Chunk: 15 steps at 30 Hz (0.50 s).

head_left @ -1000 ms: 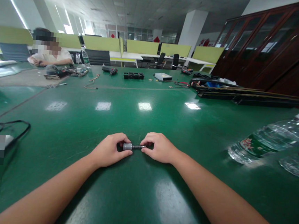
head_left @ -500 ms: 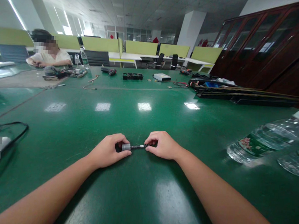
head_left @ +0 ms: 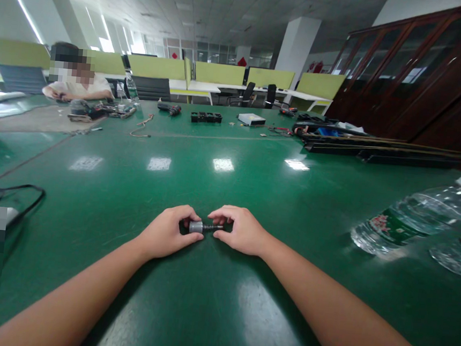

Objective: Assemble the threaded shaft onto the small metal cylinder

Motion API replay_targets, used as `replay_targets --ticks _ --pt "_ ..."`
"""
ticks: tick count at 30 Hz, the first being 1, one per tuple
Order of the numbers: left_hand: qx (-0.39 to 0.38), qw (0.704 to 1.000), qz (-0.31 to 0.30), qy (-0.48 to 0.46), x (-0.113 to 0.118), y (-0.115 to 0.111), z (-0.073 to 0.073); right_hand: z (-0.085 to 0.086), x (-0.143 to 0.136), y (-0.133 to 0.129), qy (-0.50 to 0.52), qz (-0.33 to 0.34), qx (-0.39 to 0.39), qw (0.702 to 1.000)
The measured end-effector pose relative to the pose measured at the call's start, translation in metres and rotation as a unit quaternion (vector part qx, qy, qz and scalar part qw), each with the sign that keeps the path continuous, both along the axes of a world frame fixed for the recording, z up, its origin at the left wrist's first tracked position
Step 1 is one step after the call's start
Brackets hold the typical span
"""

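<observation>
My left hand [head_left: 164, 233] is closed around a small grey metal cylinder [head_left: 196, 227], just above or on the green table [head_left: 221, 188]. From the cylinder's right end a thin shaft [head_left: 220, 227] sticks out toward my right hand. A dark coil spring [head_left: 209, 228] sits around this shaft, close against the cylinder. My right hand [head_left: 245, 232] curves about the shaft's free end, thumb and fingers apart, with nothing visibly gripped. The cylinder's left end is hidden in my left hand.
Clear plastic water bottles [head_left: 406, 220] lie on the right. A black strap [head_left: 31, 190] is at the left. Along the far side are a power drill [head_left: 169, 108], a black block [head_left: 206, 117], a white box [head_left: 252, 120] and dark rails [head_left: 378, 148]. A person [head_left: 81, 82] sits far left.
The spring has moved left along the shaft, from its outer end to beside the cylinder. My right hand has shifted left and its fingers have opened off the spring. My left hand keeps its hold.
</observation>
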State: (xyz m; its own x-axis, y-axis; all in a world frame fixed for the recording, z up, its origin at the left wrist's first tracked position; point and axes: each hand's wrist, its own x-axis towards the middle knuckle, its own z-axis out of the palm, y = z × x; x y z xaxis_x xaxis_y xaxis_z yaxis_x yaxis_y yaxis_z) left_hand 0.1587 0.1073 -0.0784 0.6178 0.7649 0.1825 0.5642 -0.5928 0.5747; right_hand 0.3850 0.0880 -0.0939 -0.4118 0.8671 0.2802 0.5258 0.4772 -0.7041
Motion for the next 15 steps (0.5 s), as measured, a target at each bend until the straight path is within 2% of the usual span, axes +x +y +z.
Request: replay_targets --ticks 5,15 --pt "-0.006 1.000 0.003 0.007 0.0013 0.0004 0.0005 0.0014 -0.0007 -0.0004 -0.043 0.000 0.033 0.999" --pt "-0.007 0.999 0.010 0.040 0.0025 0.0005 -0.0001 0.0037 -0.0027 -0.0030 -0.076 0.015 0.043 0.996"
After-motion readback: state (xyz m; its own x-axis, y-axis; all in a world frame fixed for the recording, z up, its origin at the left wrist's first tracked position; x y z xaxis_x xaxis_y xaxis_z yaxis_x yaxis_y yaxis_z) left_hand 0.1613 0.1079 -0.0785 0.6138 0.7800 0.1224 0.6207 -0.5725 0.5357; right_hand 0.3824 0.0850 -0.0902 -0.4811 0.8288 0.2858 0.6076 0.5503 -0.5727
